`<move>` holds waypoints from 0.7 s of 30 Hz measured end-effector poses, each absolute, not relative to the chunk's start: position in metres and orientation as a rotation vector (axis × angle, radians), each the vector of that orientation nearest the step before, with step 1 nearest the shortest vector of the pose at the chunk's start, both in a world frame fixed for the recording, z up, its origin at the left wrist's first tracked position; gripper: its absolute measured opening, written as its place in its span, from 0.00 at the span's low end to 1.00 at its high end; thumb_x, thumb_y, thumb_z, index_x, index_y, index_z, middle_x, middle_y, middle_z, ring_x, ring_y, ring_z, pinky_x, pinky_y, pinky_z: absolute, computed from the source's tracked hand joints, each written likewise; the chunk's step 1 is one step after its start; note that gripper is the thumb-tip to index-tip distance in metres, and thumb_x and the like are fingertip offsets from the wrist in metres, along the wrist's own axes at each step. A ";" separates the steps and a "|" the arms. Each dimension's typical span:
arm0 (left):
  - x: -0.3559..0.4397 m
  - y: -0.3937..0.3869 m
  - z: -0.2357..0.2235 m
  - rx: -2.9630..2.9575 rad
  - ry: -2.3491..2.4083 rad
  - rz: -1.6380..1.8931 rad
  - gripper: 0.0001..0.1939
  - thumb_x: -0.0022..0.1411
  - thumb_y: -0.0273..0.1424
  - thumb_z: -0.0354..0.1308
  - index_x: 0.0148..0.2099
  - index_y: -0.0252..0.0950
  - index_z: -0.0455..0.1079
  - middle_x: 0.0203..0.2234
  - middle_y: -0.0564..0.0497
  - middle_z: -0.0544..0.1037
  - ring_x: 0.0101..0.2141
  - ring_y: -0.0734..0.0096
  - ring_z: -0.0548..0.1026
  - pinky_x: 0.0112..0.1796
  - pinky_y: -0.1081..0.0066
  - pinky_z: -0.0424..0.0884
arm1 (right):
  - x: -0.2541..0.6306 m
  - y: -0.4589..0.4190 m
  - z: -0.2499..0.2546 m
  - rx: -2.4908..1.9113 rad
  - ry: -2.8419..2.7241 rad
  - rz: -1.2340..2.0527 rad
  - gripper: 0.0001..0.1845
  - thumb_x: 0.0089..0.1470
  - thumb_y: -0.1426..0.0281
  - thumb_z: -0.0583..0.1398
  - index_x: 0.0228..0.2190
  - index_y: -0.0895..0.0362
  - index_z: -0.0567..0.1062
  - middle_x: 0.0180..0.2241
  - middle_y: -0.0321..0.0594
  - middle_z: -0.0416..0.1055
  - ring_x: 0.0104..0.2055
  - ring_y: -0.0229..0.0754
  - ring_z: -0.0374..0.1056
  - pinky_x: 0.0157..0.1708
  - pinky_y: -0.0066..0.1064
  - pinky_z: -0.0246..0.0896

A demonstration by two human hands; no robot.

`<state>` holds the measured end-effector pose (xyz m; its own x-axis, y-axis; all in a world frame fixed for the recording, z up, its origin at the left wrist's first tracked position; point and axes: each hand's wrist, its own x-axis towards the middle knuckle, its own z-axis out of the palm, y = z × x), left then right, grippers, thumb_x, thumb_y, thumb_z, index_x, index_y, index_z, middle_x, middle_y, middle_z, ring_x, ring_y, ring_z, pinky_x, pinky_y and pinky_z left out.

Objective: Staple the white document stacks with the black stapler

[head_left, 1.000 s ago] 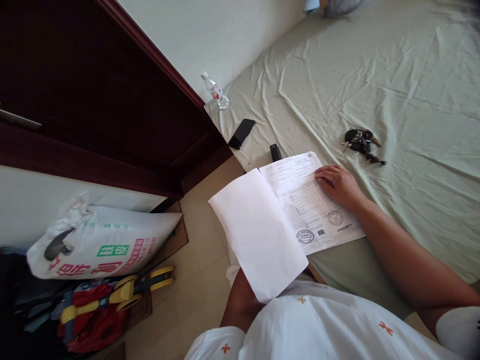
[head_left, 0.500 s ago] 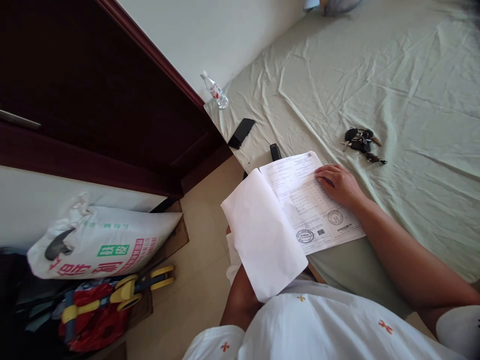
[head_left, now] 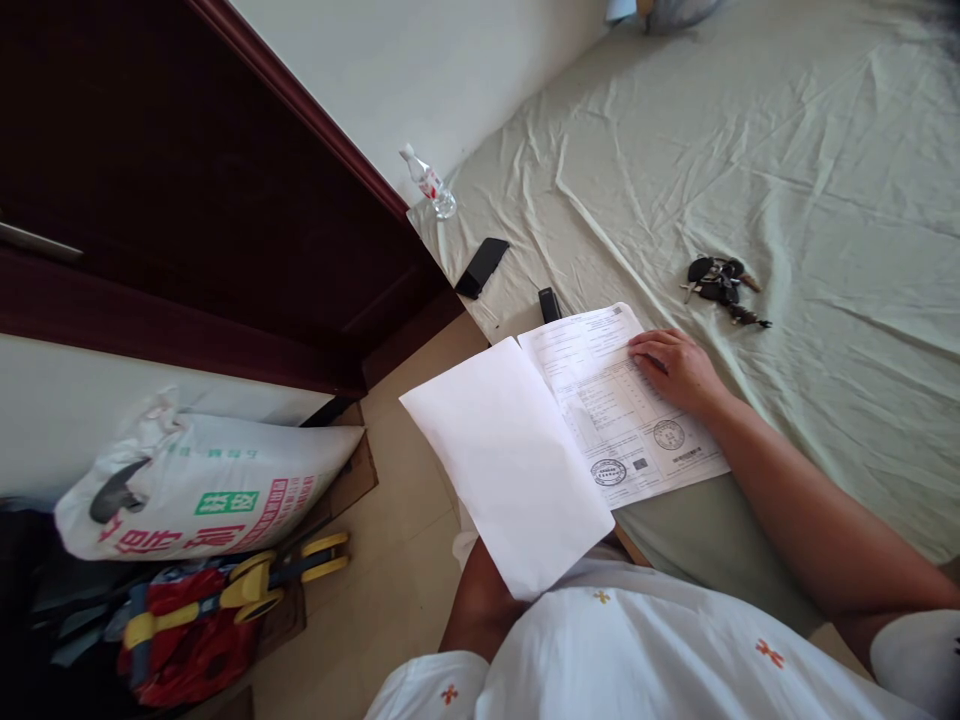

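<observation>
A printed document (head_left: 622, 420) with two round stamps lies at the near edge of the bed. My right hand (head_left: 675, 368) rests on its upper right part, fingers lying loosely on the paper and holding nothing. A blank white sheet (head_left: 510, 465) joins the document's left side and sticks out over the floor. My left forearm (head_left: 480, 605) runs up under this sheet. The sheet hides the left hand, so I cannot see its fingers.
A pale green wrinkled bedsheet (head_left: 787, 150) covers the bed. On it lie a bunch of keys (head_left: 721, 285), a black case (head_left: 483, 266), a small black device (head_left: 550, 303) and a plastic bottle (head_left: 429, 182). A dark wooden door (head_left: 187, 200) stands left. A printed sack (head_left: 202, 485) and red-yellow items (head_left: 225, 600) are on the floor.
The blank sheet curled inward half a second ago and has now swung back out to the left, lying flatter and wider. My right hand has stayed on the document.
</observation>
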<state>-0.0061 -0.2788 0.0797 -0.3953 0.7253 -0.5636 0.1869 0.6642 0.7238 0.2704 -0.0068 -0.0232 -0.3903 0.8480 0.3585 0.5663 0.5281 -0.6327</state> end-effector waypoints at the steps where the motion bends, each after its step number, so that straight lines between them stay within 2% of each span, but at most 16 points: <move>1: -0.004 -0.280 0.082 0.724 1.913 0.747 0.45 0.35 0.42 0.79 0.59 0.42 0.77 0.58 0.39 0.80 0.67 0.28 0.66 0.66 0.43 0.64 | 0.270 -0.007 -0.023 -1.144 -2.108 0.541 0.18 0.68 0.65 0.55 0.42 0.52 0.85 0.48 0.46 0.82 0.53 0.55 0.76 0.56 0.53 0.70; 2: -0.003 -0.280 0.085 0.721 1.915 0.763 0.50 0.30 0.40 0.80 0.60 0.43 0.76 0.59 0.40 0.79 0.66 0.29 0.67 0.65 0.45 0.66 | 0.270 -0.007 -0.023 -1.145 -2.111 0.535 0.18 0.68 0.65 0.55 0.42 0.53 0.85 0.48 0.46 0.82 0.53 0.55 0.76 0.56 0.52 0.70; 3: -0.002 -0.279 0.086 0.696 1.914 0.760 0.51 0.29 0.41 0.80 0.60 0.42 0.76 0.60 0.40 0.79 0.66 0.29 0.68 0.64 0.45 0.67 | 0.270 -0.007 -0.023 -1.144 -2.114 0.531 0.18 0.68 0.65 0.55 0.42 0.53 0.85 0.48 0.46 0.82 0.53 0.55 0.76 0.56 0.52 0.70; 6: 0.000 -0.270 0.088 0.574 1.952 0.659 0.31 0.53 0.47 0.68 0.56 0.37 0.79 0.56 0.36 0.81 0.70 0.31 0.62 0.69 0.43 0.57 | 0.271 -0.007 -0.022 -1.143 -2.117 0.533 0.18 0.68 0.65 0.55 0.42 0.53 0.85 0.49 0.46 0.82 0.53 0.55 0.76 0.57 0.52 0.70; 8: 0.001 -0.263 0.087 0.535 1.933 0.631 0.25 0.60 0.46 0.63 0.54 0.36 0.81 0.54 0.36 0.82 0.71 0.33 0.60 0.71 0.44 0.53 | 0.271 -0.007 -0.022 -1.141 -2.116 0.542 0.18 0.68 0.65 0.55 0.42 0.53 0.85 0.49 0.46 0.82 0.53 0.55 0.76 0.57 0.53 0.69; 11: 0.004 -0.259 0.085 0.536 1.911 0.673 0.24 0.57 0.44 0.65 0.53 0.37 0.81 0.53 0.38 0.83 0.68 0.37 0.66 0.69 0.48 0.58 | 0.271 -0.007 -0.023 -1.139 -2.113 0.543 0.18 0.68 0.65 0.55 0.42 0.52 0.85 0.49 0.46 0.82 0.53 0.56 0.76 0.57 0.53 0.69; 14: 0.006 -0.261 0.084 0.453 1.840 0.777 0.27 0.58 0.43 0.63 0.57 0.37 0.79 0.55 0.39 0.82 0.66 0.40 0.70 0.67 0.51 0.64 | 0.270 -0.007 -0.024 -1.139 -2.109 0.528 0.18 0.68 0.65 0.55 0.41 0.52 0.85 0.48 0.45 0.83 0.52 0.55 0.76 0.56 0.52 0.70; 17: 0.006 -0.262 0.084 0.436 1.860 0.768 0.30 0.57 0.43 0.65 0.59 0.37 0.78 0.55 0.40 0.82 0.67 0.38 0.68 0.67 0.48 0.62 | 0.270 -0.006 -0.025 -1.137 -2.108 0.524 0.18 0.68 0.64 0.54 0.41 0.53 0.85 0.48 0.45 0.83 0.52 0.55 0.76 0.56 0.53 0.70; 21: 0.005 -0.263 0.089 0.522 1.868 0.686 0.27 0.60 0.50 0.63 0.53 0.38 0.81 0.52 0.38 0.84 0.69 0.38 0.66 0.69 0.48 0.59 | 0.270 -0.006 -0.026 -1.132 -2.111 0.522 0.18 0.68 0.65 0.54 0.41 0.54 0.84 0.48 0.46 0.83 0.52 0.56 0.76 0.56 0.52 0.70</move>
<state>0.0047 -0.2626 0.0894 -0.3733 0.6332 -0.6780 0.0435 0.7420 0.6690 0.2704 -0.0064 -0.0260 -0.3934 0.8398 0.3741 0.5685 0.5420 -0.6190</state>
